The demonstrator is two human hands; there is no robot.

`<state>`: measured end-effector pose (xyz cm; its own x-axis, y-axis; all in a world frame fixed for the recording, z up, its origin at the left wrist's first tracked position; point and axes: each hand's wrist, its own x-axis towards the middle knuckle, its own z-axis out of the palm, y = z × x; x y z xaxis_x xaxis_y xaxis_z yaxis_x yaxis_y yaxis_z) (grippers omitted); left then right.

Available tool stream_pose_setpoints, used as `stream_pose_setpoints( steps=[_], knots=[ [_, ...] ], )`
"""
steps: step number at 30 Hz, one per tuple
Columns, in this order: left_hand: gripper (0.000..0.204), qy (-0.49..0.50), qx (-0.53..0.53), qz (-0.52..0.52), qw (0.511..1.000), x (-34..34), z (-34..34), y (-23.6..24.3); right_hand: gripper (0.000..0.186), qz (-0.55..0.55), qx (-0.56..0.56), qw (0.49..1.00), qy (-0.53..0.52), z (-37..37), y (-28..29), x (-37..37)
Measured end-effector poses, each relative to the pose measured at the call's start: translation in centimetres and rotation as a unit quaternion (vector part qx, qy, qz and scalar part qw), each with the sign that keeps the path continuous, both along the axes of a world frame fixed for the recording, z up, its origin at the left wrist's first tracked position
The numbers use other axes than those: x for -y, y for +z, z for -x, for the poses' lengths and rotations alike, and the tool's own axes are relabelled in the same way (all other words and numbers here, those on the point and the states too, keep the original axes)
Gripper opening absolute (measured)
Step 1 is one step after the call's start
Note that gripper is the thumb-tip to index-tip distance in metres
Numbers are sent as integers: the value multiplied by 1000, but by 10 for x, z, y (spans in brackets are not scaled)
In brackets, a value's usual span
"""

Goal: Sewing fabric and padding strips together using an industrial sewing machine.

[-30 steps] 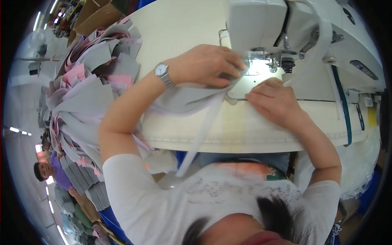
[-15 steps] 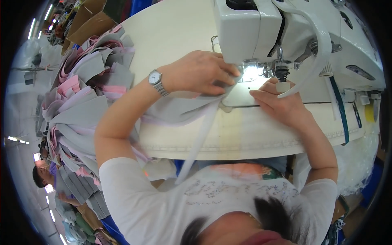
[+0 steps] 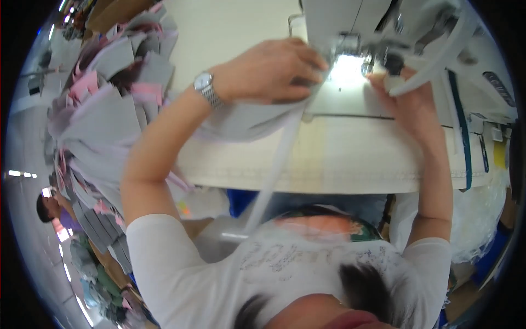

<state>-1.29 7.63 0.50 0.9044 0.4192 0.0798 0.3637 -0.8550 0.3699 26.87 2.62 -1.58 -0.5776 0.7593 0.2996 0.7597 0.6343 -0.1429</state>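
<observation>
My left hand [image 3: 274, 71], with a metal-banded watch [image 3: 204, 83] on its wrist, presses bent fingers onto a grey fabric piece [image 3: 246, 118] with a pale lavender edge. Its fingertips are just left of the lit presser foot area of a white sewing machine [image 3: 342, 22]. From beside those fingers a narrow white strip [image 3: 279, 156] runs down over the table edge toward my lap. My right hand [image 3: 413, 107] is to the right of the needle area. Its fingers are blurred and partly hidden behind a curved white machine part [image 3: 438, 63], so their grip is unclear.
A heap of grey and pink fabric pieces [image 3: 109, 109] hangs along the table's left side. The cream table [image 3: 230, 170] has a curved front edge. Clear plastic wrapping [image 3: 471, 214] lies at the right, below a dark green strap [image 3: 457, 126]. Another person [image 3: 52, 211] is at far left.
The view has shifted, so the machine and both hands appear higher. My left hand keeps its hold on the fabric beside the presser foot. My right hand has moved slightly right.
</observation>
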Motion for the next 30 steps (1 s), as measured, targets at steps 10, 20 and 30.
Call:
stream_pose_setpoints(
  steps=[10,20,30],
  knots=[
    [26,169,-18,-147,974,47,-40,-18,18,19,-52,998,-20,-12,-3,-20],
    [21,254,-32,-107,961,61,-38,-16,10,30,-44,999,-10,5,5,-2],
    [19,229,8,-140,963,43,-32,-26,8,29,-38,999,-12,2,2,-8]
  ],
)
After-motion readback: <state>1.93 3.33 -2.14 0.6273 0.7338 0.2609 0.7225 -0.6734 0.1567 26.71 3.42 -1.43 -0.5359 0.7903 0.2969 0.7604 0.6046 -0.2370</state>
